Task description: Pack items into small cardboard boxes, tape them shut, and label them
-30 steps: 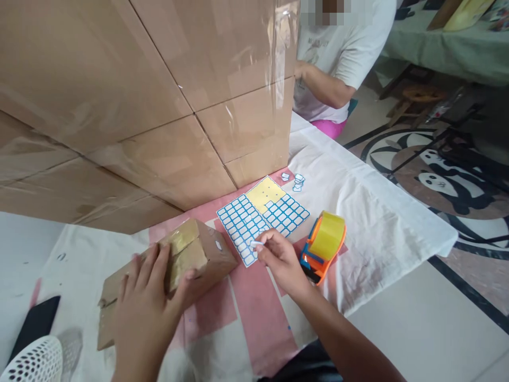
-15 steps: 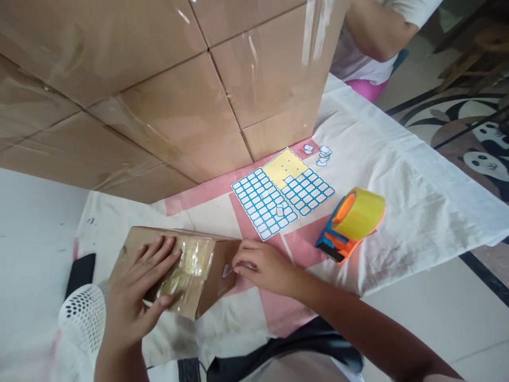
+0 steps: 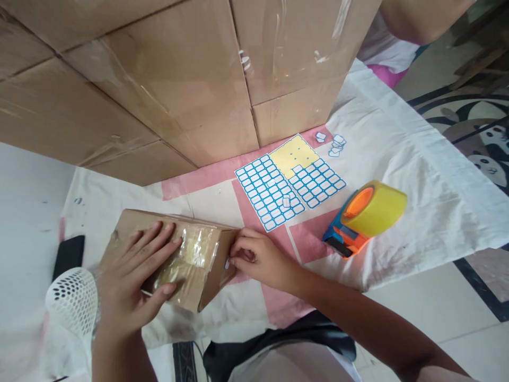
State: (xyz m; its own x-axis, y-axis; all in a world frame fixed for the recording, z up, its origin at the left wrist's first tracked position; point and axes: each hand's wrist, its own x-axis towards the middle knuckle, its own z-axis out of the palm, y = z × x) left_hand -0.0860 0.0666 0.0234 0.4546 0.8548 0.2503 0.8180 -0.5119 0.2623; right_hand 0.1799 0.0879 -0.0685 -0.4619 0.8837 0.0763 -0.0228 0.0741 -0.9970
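A taped cardboard box [image 3: 210, 276] lies on the cloth in front of me. My left hand [image 3: 141, 276] rests on top of it, fingers spread and flat, beside a strip of shiny clear tape. At the box's right end, my right hand [image 3: 254, 257] has its thumb and fingers curled together against the side. A small white label sticker [image 3: 227, 262] shows at those fingertips, partly covered by them. Beyond the right hand lie sheets of blue-edged label stickers [image 3: 270, 193], one with a bare yellow backing area [image 3: 292, 154].
An orange and blue tape dispenser [image 3: 358, 220] with a yellow roll stands to the right. Stacked cartons [image 3: 178, 90] form a wall behind. A black phone-like object [image 3: 68, 257] and a white perforated object [image 3: 73, 300] lie at left. Loose stickers [image 3: 337, 146] lie farther back; another person's arm [image 3: 425, 18] is beyond.
The view has shifted slightly. My right fingers have curled closer against the box end, covering more of the small sticker. My left hand stays flat on the box.
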